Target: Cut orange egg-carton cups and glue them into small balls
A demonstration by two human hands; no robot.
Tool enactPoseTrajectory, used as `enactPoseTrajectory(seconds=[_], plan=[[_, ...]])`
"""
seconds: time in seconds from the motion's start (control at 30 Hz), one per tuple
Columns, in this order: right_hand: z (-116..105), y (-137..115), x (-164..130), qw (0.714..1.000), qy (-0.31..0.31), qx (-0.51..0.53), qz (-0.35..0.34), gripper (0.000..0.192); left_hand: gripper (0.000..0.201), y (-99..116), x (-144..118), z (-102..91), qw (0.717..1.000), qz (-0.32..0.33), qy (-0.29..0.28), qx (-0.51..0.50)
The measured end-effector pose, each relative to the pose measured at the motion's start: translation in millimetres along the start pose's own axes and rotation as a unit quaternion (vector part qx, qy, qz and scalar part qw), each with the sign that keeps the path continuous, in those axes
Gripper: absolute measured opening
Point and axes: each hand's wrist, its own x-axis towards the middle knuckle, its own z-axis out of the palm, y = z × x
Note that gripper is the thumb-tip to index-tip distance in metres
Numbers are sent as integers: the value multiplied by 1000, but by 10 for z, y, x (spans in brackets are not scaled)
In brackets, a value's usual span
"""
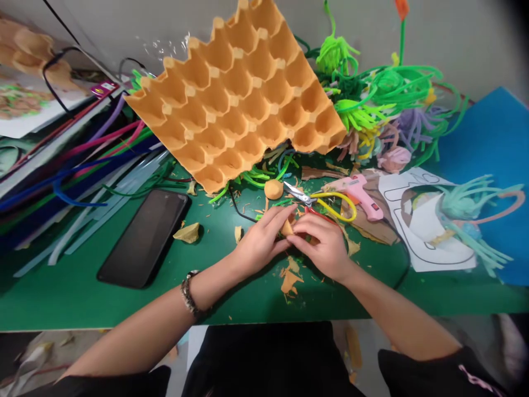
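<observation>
Between my two hands is a small piece of orange egg-carton pulp [286, 226]. My left hand [264, 234] closes on it from the left with fingers stretched over it. From the other side my right hand [320, 240] pinches the same piece, thumb against fingertips. Just beyond my fingers lie scissors [303, 197] with one yellow and one red handle, blades apart. A rounded orange pulp piece [273, 189] sits left of the blades. Torn pulp scraps [290, 280] are scattered below my hands.
A large orange egg tray [243, 94] leans at the back. Left are a black phone [144, 238] and pipe cleaners [103, 154]. A pink glue gun [359, 194], drawn paper [430, 253], blue sheet [491, 143] and pipe-cleaner bundles [384, 88] lie right.
</observation>
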Motion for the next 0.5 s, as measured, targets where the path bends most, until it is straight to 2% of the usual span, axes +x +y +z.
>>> enactPoseTrajectory(seconds=[0.23,0.5], plan=[[-48,-24,28,1000,-9,-4,-29,17,42,49,9,-34,1000,-14,14,1],[-23,-30,23,999,36,-3,-40,18,37,80,34,-30,1000,-9,24,-16]])
